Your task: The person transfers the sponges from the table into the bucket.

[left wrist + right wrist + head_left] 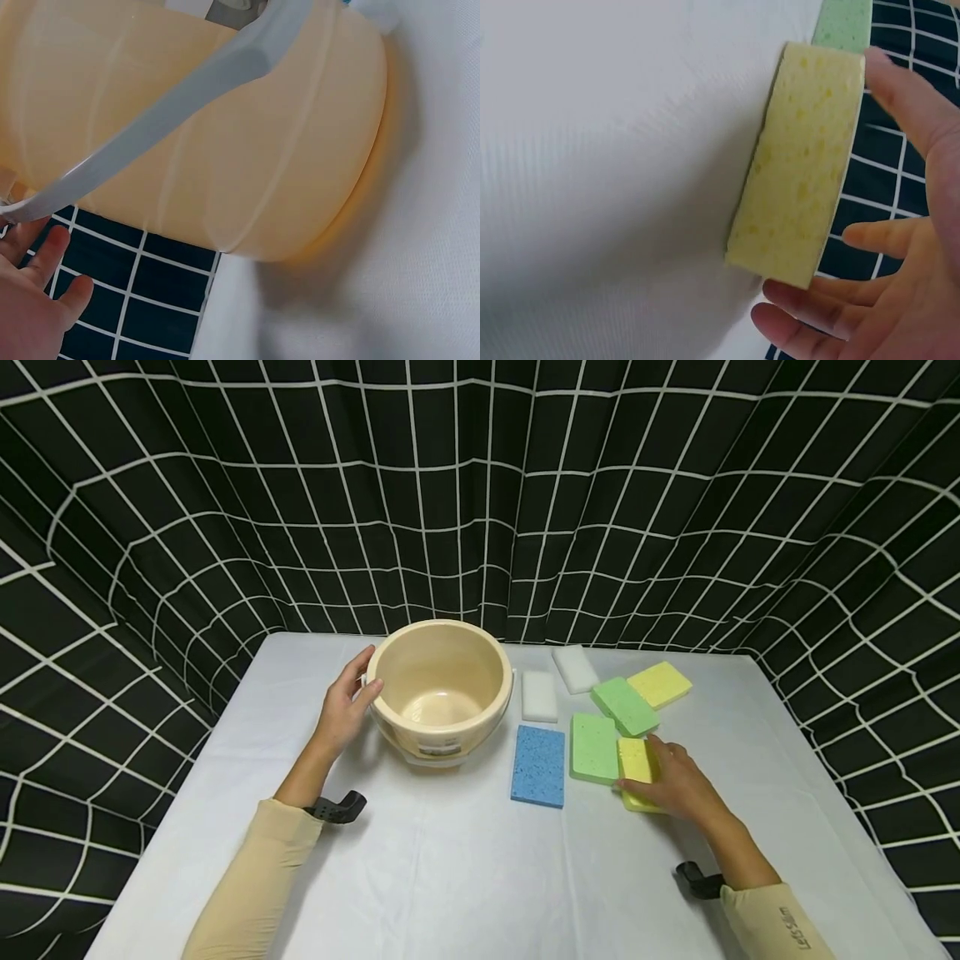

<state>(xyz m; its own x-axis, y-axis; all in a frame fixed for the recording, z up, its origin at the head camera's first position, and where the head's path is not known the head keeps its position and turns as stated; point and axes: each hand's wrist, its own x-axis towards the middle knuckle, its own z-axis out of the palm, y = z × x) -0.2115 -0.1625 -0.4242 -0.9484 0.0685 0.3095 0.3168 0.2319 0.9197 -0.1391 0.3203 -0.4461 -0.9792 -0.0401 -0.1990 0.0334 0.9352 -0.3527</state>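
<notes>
Facing gridded curtains (pixel 465 493) across white cloth (pixel 465 877), left fingers (pixel 356 665) hold a bucket (pixel 435 660), right fingers (pixel 814 306) a yellow sponge (pixel 636 762).

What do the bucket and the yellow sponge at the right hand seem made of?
Bucket: smooth, slightly glossy plastic, most likely; light glints off its inside floor. Yellow sponge: probably matte cellulose, though foam is possible; small pores dot its face.

A black curtain (pixel 465 510), gridded in white, hangs in folds from 8 o'clock through 12 to 4, bordering a white tablecloth (pixel 450 877) (faintly creased toward 6 o'clock).
</notes>
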